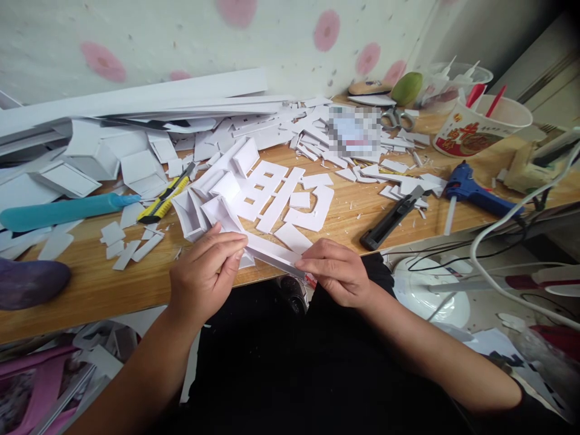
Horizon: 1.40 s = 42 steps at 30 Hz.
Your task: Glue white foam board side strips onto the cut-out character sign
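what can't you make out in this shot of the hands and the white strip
All in the head view:
1. The white strip: both ends are covered by the left hand and right hand pinching it.
2. The patch among the scraps at the back: pixelated, nothing on it reads.
3. The purple object: cut off by the left edge.
4. The printed bowl: its wall hides what the red sticks stand in.

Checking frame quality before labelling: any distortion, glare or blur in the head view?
Head view: fisheye bend, the desk bows along its front edge; light soft and even, shadows faint; the white strip pinched between left hand and right hand is sharp, no motion blur; one pixelated patch beside the scissors; top right corner dark.
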Motion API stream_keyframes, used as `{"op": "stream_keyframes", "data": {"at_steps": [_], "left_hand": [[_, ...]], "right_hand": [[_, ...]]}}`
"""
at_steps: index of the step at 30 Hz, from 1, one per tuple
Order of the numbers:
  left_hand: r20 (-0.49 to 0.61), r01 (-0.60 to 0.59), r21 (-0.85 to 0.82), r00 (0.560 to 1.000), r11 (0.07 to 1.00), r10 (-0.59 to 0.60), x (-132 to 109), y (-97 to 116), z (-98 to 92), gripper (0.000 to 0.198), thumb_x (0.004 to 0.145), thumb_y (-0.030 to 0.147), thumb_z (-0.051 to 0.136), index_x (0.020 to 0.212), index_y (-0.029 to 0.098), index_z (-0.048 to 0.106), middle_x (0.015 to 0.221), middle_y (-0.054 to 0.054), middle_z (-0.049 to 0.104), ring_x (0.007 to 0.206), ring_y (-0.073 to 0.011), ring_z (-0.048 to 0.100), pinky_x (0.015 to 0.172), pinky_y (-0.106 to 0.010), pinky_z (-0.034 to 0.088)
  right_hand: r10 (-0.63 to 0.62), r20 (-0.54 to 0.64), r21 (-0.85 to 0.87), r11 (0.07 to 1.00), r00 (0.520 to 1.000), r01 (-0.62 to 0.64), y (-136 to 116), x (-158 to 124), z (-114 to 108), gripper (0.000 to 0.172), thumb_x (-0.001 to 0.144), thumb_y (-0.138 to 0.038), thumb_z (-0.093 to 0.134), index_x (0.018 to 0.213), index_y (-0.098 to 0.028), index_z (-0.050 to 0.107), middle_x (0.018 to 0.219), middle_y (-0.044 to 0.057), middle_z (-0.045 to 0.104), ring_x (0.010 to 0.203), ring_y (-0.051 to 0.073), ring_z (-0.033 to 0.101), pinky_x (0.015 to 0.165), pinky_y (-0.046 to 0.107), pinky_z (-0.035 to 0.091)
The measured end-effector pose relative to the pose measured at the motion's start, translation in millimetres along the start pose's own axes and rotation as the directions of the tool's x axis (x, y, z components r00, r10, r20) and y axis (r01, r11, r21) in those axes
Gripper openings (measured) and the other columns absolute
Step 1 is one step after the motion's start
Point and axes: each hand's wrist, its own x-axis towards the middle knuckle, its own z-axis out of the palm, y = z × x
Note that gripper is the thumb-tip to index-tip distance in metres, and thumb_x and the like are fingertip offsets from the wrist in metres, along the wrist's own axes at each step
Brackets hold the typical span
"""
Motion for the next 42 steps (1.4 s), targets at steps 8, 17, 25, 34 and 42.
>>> {"op": "stream_keyframes", "data": {"at_steps": [8,17,25,34,42], "left_hand": [[0.002,-0.002,0.005,1.000,1.000,0.002,-0.1,-0.4,-0.3,0.022,0.079,0.001,0.064,0.098,0.013,0.068,0.097,-0.006,0.072,0.091,-0.0152,0.068,0.107,-0.043,0.050],[0.014,-0.018,-0.005,1.000,1.000,0.018,1.7,0.3,-1.7,0.023,0.080,0.001,0.063,0.098,0.013,0.067,0.095,-0.006,0.073,0.089,-0.0152,0.069,0.106,-0.044,0.050],[0.044,-0.026,0.035,0.999,0.999,0.024,1.5,0.4,-6.1,0.025,0.082,0.003,0.061,0.102,0.017,0.066,0.099,-0.004,0.072,0.093,-0.0151,0.068,0.106,-0.041,0.050],[-0.134,0.100,0.073,0.987,0.992,-0.090,-4.0,2.3,-17.4,0.031,0.080,0.001,0.061,0.107,0.017,0.064,0.110,-0.008,0.067,0.103,-0.0194,0.064,0.094,-0.035,0.052],[-0.001,0.127,0.140,0.992,0.982,-0.128,-23.2,-9.9,-21.7,0.029,0.091,0.027,0.059,0.117,0.016,0.055,0.065,0.005,0.054,0.053,-0.0073,0.053,0.058,-0.019,0.046]], "right_hand": [[-0.041,-0.019,-0.039,0.998,0.999,0.041,2.0,1.1,3.1,0.036,0.084,-0.007,0.052,0.115,-0.018,0.066,0.084,0.009,0.067,0.075,0.018,0.064,0.065,0.033,0.054],[-0.012,-0.006,0.021,1.000,1.000,0.012,-0.3,0.6,1.3,0.037,0.084,-0.006,0.051,0.117,-0.016,0.066,0.085,0.010,0.068,0.077,0.019,0.065,0.066,0.034,0.053],[0.037,-0.032,0.062,0.997,0.999,-0.035,-2.4,0.7,1.1,0.039,0.083,-0.005,0.057,0.119,-0.016,0.065,0.089,0.012,0.069,0.077,0.020,0.064,0.066,0.035,0.053],[0.051,-0.027,0.076,0.996,0.998,-0.049,-3.8,2.0,0.7,0.046,0.082,-0.002,0.054,0.125,-0.016,0.061,0.084,0.010,0.069,0.076,0.021,0.064,0.065,0.037,0.053],[0.179,-0.126,0.049,0.984,0.976,-0.174,-10.5,6.1,-3.4,0.040,0.084,-0.001,0.050,0.118,-0.017,0.062,0.083,0.008,0.068,0.074,0.019,0.062,0.065,0.035,0.052]]}}
